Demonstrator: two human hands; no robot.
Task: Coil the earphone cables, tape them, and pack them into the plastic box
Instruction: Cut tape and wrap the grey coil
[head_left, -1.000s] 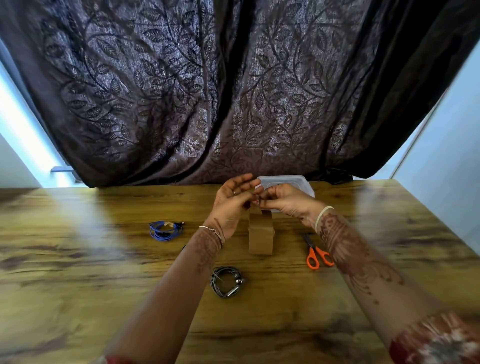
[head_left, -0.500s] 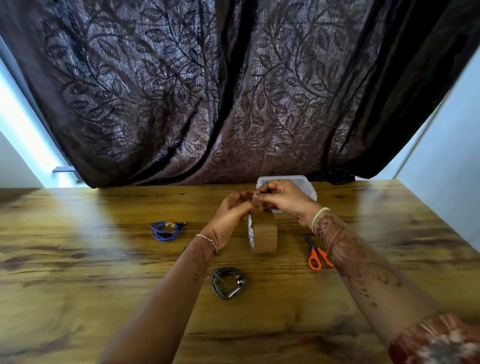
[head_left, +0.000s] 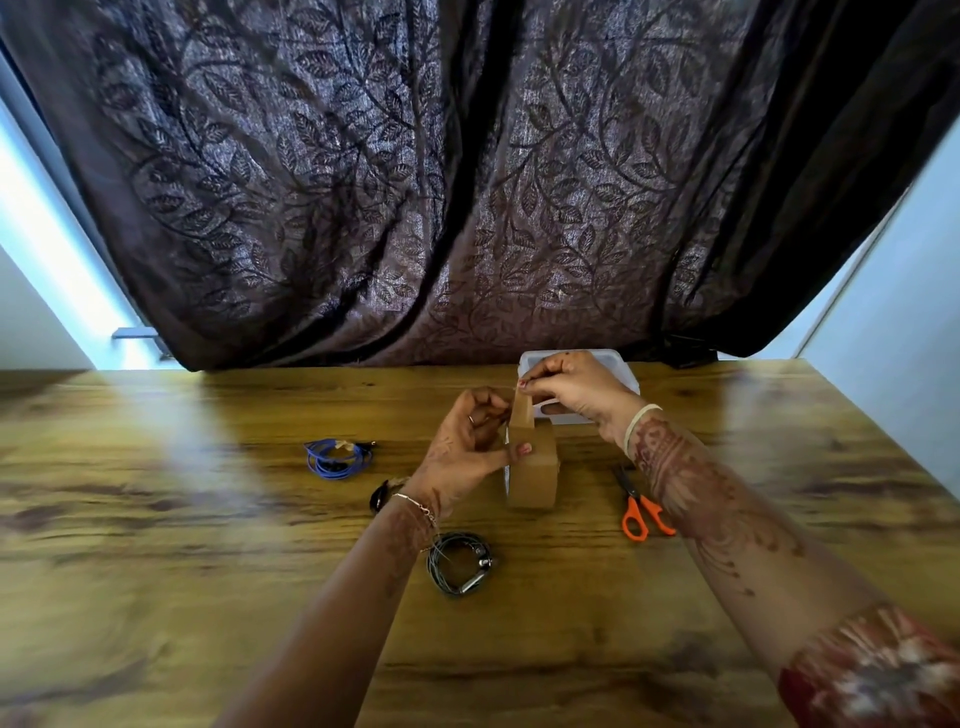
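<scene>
A brown tape roll (head_left: 535, 475) stands on edge on the wooden table (head_left: 208, 519). My left hand (head_left: 467, 452) grips the roll's top, thumb across its face. My right hand (head_left: 571, 384) pinches the free end of the tape strip (head_left: 522, 410) and holds it up above the roll. A coiled grey earphone cable (head_left: 460, 564) lies near my left wrist. A coiled blue earphone cable (head_left: 335, 457) with a bit of tape on it lies to the left. The clear plastic box (head_left: 621, 364) sits behind my right hand, mostly hidden.
Orange-handled scissors (head_left: 641, 512) lie right of the tape roll, partly under my right forearm. A small dark object (head_left: 379, 496) shows beside my left wrist. A dark leaf-patterned curtain (head_left: 467, 182) hangs behind the table's far edge.
My right hand has drawn the tape end upward and back, lengthening the strip. My left hand has slid down onto the roll, which now stands lower on the table.
</scene>
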